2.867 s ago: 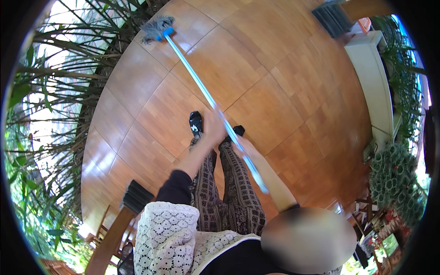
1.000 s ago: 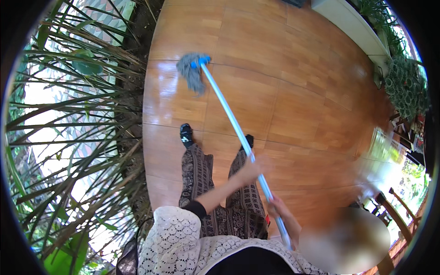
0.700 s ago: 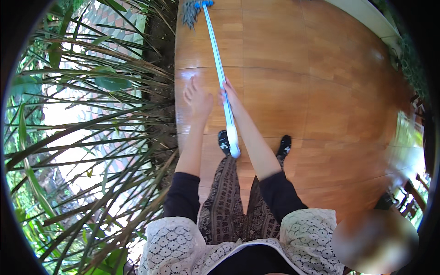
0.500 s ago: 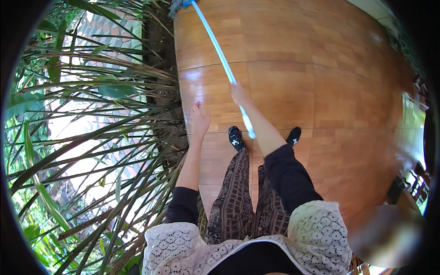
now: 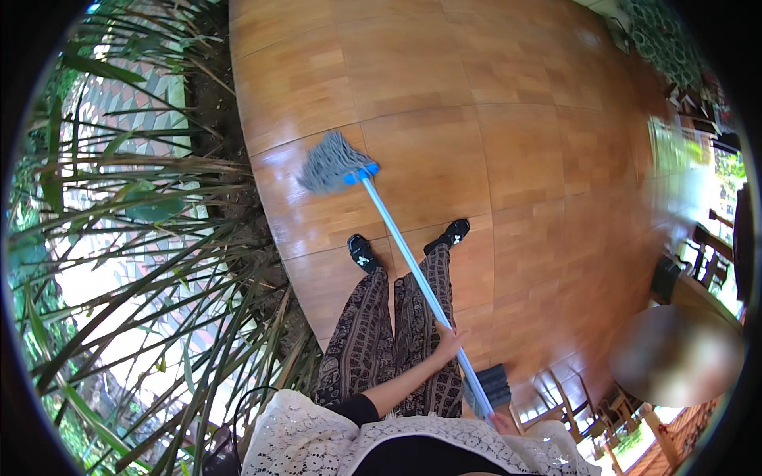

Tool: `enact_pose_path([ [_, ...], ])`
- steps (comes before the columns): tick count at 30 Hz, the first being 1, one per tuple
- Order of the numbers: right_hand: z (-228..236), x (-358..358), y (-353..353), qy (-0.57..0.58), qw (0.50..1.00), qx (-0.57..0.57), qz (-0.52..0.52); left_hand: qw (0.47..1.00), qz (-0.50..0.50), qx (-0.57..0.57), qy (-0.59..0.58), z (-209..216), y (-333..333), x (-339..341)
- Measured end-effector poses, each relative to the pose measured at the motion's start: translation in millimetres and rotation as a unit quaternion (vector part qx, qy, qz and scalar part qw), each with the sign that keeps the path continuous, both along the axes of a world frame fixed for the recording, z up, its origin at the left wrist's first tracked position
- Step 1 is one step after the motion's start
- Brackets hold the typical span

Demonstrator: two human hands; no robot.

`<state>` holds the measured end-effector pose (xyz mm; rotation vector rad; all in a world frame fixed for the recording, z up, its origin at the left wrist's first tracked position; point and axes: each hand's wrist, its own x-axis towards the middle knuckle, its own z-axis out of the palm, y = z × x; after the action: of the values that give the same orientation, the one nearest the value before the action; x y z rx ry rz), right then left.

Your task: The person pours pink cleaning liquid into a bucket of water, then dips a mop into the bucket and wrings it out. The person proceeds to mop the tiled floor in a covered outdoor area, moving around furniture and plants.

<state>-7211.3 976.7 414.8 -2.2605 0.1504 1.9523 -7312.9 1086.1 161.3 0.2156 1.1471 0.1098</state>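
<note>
A mop crosses the view on a slant, its light blue handle [image 5: 401,242] running from my waist out past my feet. Its grey string head [image 5: 333,164], joined by a blue clamp, lies on the shiny tiled floor near the left edge. My left hand [image 5: 450,343] is closed round the handle in front of my thighs. Close to my waist, my right hand [image 5: 502,424] grips the handle's upper end, partly cut off by my lace top. Both shoes [image 5: 362,254] stand on the tiles behind the mop head.
Long-leaved plants [image 5: 175,262] in a soil strip border the floor on the left, with a patterned paved path [image 5: 135,103] beyond. Wooden furniture [image 5: 571,397] stands at the lower right. Brown tiled floor [image 5: 540,159] stretches ahead and right.
The mop head has come from the far edge in toward my feet. My left hand, earlier off the handle, now holds it. My right hand has drawn back to my waist.
</note>
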Motion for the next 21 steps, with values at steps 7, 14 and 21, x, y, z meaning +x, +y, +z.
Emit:
enact_pose_path([
  [7, -64.6, 5.0, 65.2, 0.092, 0.995, 0.030, -0.026, 0.995, -0.019, 0.095, 0.038, -73.7, 67.3, -9.5],
  [14, -274.5, -66.5, 356.8, 0.215, 0.942, 0.208, -0.154, 0.910, 0.140, 0.368, 0.131, -48.0, 341.7, -73.0],
  [21, -349.5, -59.9, 591.9, -0.090, 0.898, 0.389, 0.187, 0.932, 0.219, 0.258, 0.132, -9.2, 312.7, -94.9],
])
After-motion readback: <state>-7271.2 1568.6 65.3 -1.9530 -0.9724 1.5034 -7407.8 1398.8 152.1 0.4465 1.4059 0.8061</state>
